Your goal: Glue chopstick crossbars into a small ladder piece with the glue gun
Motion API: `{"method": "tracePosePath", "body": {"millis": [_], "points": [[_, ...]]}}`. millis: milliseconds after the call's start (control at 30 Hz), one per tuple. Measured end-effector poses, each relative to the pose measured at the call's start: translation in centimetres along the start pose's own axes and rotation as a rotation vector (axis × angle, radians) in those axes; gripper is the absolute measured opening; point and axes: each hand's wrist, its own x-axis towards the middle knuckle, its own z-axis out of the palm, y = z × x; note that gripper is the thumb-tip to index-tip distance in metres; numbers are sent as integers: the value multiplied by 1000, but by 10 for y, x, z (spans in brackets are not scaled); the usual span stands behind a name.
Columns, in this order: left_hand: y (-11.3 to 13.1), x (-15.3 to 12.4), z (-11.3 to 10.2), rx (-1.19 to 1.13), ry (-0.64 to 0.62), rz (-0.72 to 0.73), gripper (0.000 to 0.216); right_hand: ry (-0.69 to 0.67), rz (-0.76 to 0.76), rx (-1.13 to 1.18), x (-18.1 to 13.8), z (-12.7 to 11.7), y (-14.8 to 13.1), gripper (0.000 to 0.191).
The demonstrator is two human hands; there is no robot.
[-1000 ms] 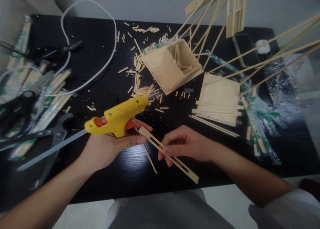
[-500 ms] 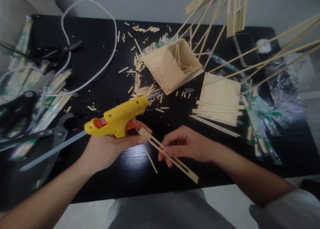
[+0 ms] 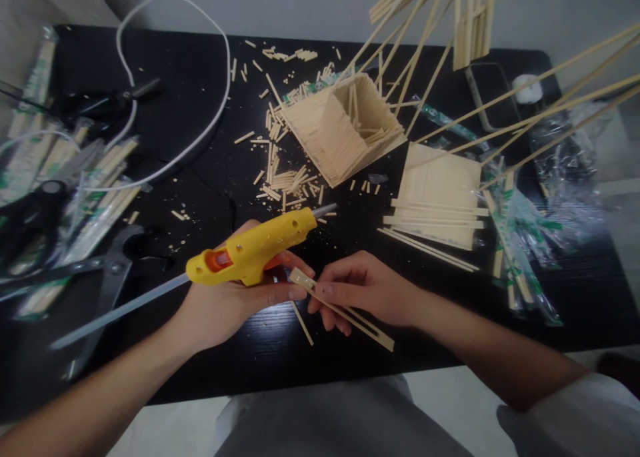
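My left hand (image 3: 225, 310) is wrapped round a yellow glue gun (image 3: 255, 244), its metal nozzle pointing up and right. A clear glue stick (image 3: 120, 310) sticks out of the gun's back end. Between the fingers of my right hand (image 3: 363, 289) is a narrow frame of thin wooden sticks (image 3: 370, 334) with a long slot down its middle. A shiny spot shows at the frame's upper end, which lies close to my left fingertips; whether they touch it I cannot tell. Under it a loose stick (image 3: 303, 324) lies on the black table.
Beyond my hands stands a box built of sticks (image 3: 345, 137), with cut stick pieces (image 3: 285, 180) scattered beside it. To the right lie a flat stick panel (image 3: 440, 177), plastic wrappers (image 3: 530, 244) and a phone (image 3: 493, 97). Pliers (image 3: 117, 264), scissors (image 3: 50, 190) and a white cable (image 3: 227, 64) are left.
The glue gun and my left hand have shifted a little right. The frame's upper end has moved slightly right and down, and my right fingers have slid closer to that end.
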Motion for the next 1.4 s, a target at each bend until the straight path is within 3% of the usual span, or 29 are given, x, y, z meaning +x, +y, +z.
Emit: {"method": "tracePosePath", "body": {"millis": [267,500,867,1100,1400], "points": [[-1,-2,7,-132,-2,-41,35,31,45,-1,0,6,-3,47],[-1,-3,5,-19,78,-28,50,42,69,-8,-1,4,-3,45],[-2,-3,5,-75,45,-15,49,-3,46,17,-1,2,0,43],[4,-3,6,-141,5,-71,37,10,29,27,0,2,0,39],[2,-2,3,-89,13,-40,26,10,-26,35,-1,-1,3,36]]}}
